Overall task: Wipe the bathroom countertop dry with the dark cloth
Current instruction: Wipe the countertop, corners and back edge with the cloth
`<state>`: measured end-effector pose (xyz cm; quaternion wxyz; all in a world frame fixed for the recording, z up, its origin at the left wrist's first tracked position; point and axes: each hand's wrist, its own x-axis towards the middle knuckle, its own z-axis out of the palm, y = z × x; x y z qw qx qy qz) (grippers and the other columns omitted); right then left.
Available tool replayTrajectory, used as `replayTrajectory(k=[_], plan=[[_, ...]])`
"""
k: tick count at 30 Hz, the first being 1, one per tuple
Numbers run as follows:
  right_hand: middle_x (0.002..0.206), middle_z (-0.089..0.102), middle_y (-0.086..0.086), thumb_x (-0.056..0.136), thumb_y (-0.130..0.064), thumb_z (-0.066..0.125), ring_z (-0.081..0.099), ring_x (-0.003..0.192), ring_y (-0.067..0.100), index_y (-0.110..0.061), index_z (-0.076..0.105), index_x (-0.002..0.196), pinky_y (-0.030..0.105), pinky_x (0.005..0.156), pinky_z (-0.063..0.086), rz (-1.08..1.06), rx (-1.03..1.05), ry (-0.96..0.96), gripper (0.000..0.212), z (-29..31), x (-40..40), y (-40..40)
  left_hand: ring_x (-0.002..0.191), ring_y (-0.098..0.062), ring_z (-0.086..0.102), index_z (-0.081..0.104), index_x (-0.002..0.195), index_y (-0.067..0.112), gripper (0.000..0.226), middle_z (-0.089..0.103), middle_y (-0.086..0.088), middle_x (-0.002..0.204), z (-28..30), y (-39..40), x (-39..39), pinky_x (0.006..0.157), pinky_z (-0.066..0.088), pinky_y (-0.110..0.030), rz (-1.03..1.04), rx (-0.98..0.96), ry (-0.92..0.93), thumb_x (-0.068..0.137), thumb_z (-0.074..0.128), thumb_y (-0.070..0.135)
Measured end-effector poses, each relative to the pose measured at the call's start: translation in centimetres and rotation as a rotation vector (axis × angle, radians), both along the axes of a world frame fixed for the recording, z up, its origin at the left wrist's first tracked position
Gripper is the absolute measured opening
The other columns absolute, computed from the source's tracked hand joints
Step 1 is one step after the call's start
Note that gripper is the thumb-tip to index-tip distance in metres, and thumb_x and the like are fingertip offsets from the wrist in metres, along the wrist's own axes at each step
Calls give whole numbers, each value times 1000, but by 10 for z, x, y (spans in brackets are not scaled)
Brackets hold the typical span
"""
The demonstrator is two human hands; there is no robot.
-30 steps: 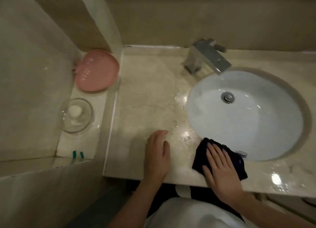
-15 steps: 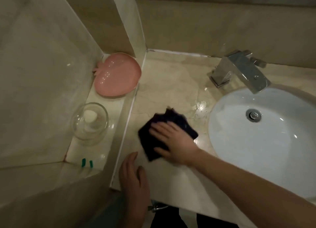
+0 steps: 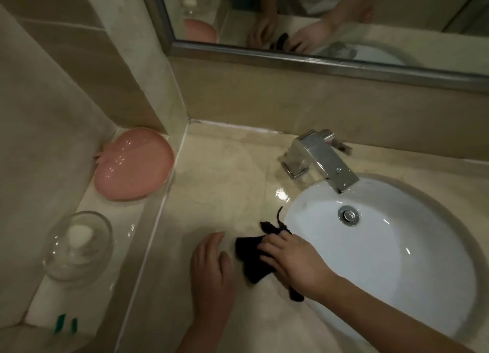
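Note:
The dark cloth [image 3: 252, 262] lies bunched on the beige marble countertop [image 3: 219, 183], just left of the sink rim. My right hand [image 3: 293, 262] presses down on it with the fingers laid across the fabric; a corner of cloth pokes out below the palm. My left hand [image 3: 211, 270] rests flat on the counter right beside the cloth, holding nothing. A wet gleam [image 3: 281, 195] shows on the counter by the sink's upper left rim.
The white oval sink [image 3: 397, 260] fills the right, with a chrome faucet [image 3: 320, 159] behind it. A lower ledge at the left holds a pink dish [image 3: 132, 164] and a glass bowl [image 3: 78, 246] with something white inside. A framed mirror [image 3: 317, 21] hangs above.
My right hand swept the cloth from the front of the sink leftwards, then back to the sink's left rim. The cloth is more bunched. My left hand stays flat on the counter.

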<state>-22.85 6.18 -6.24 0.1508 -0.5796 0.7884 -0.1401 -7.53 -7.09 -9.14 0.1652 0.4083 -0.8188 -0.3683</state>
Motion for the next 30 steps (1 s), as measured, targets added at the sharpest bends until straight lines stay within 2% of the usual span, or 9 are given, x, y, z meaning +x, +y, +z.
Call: replayTrajectory(k=[4, 7, 11, 13, 15, 18, 23, 27, 30], plan=[[93, 57, -15, 103, -48, 35, 54, 89, 10, -28, 59, 108, 25, 72, 42, -338, -263, -123, 31, 73, -33, -4, 113, -26, 52, 62, 125, 11, 39, 58, -5, 126, -8, -15, -20, 98, 38, -34, -88, -164, -16, 95, 38, 21], [97, 58, -11, 103, -39, 42, 48, 90, 9, -22, 63, 112, 21, 72, 34, -449, -459, -3, 28, 125, -72, -2, 109, -28, 52, 65, 121, 11, 38, 57, -6, 124, -13, -16, -26, 97, 40, -40, -79, -238, -56, 93, 40, 19], [144, 52, -1, 103, -41, 39, 48, 114, 23, -20, 50, 145, 33, 96, 40, -463, -206, 258, 48, 116, -129, 1, 108, -31, 54, 68, 116, 11, 39, 60, -8, 122, -19, -14, -26, 97, 40, -42, -44, -254, -67, 89, 40, 18], [159, 37, 1, 104, -47, 29, 35, 141, 27, -23, 37, 154, 44, 115, 32, -406, -60, 193, 56, 94, -137, 1, 106, -33, 55, 68, 116, 10, 40, 61, -10, 121, -23, -18, -25, 95, 40, -43, -63, -297, -68, 88, 41, 18], [163, 30, 0, 105, -47, 25, 24, 150, 23, -24, 32, 157, 40, 123, 21, -379, -50, 122, 58, 82, -139, -4, 105, -35, 56, 70, 114, 9, 40, 62, -12, 120, -27, -19, -25, 94, 40, -43, -62, -327, -83, 88, 42, 19], [159, 38, 4, 105, -41, 34, 29, 147, 26, -17, 39, 154, 37, 122, 23, -295, -82, 227, 55, 80, -147, -28, 104, -38, 58, 72, 111, 8, 40, 63, -14, 119, -30, -21, -26, 92, 40, -45, -45, -356, -106, 87, 42, 21], [136, 59, 3, 99, -33, 56, 46, 132, 23, -12, 56, 138, 35, 107, 41, -373, -128, 101, 44, 81, -162, -60, 104, -38, 56, 71, 111, 7, 41, 63, -17, 118, -30, -21, -29, 92, 40, -45, -45, -361, -120, 85, 42, 21], [155, 44, 5, 103, -33, 44, 33, 145, 25, -9, 46, 148, 25, 123, 13, -323, -170, 192, 51, 77, -139, -15, 104, -37, 55, 71, 110, 6, 40, 63, -17, 118, -28, -22, -29, 93, 39, -45, -62, -354, -108, 85, 43, 20], [161, 34, -1, 105, -39, 36, 24, 152, 20, -15, 41, 153, 32, 122, 25, -336, -159, 128, 53, 72, -121, 30, 104, -35, 55, 72, 109, 6, 40, 63, -16, 119, -28, -22, -29, 92, 39, -44, -60, -343, -113, 86, 43, 20]])
